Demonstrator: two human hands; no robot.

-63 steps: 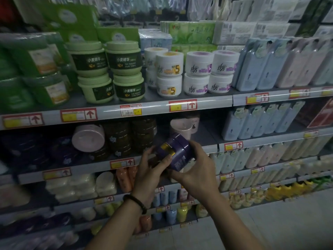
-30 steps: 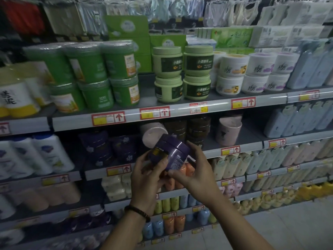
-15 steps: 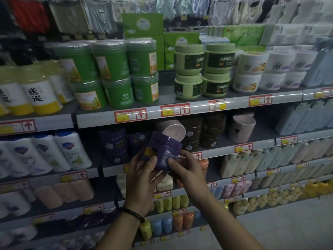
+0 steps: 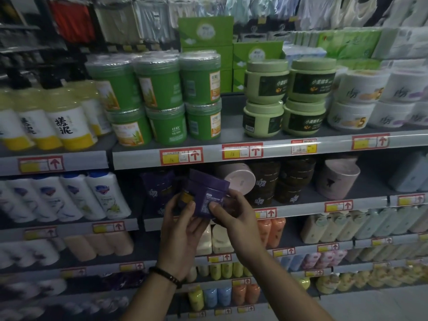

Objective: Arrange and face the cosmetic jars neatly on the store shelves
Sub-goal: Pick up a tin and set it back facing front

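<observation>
Both hands hold a purple jar (image 4: pixel 206 193) tilted, its lid toward the upper left, in front of the second shelf (image 4: pixel 301 208). My left hand (image 4: pixel 183 230) grips its left and lower side; my right hand (image 4: pixel 234 216) grips its right side, thumb on the label. Behind it on that shelf stand more purple jars (image 4: pixel 157 188), partly hidden in the dark. A pink jar (image 4: pixel 236 179) lies on its side just to the right, then stacked dark brown jars (image 4: pixel 284 181) and an upright pink jar (image 4: pixel 338 179).
The top shelf (image 4: pixel 266 151) carries green tubs (image 4: pixel 162 98), pale green jars (image 4: pixel 287 96) and white jars (image 4: pixel 361 98). White bottles (image 4: pixel 102 195) stand left of the purple jars. Lower shelves hold several coloured bottles. The floor shows at the lower right.
The view has swung left along the shelves. Both hands carried the purple jar left and up toward the purple jars on the second shelf, turning it so its label faces me.
</observation>
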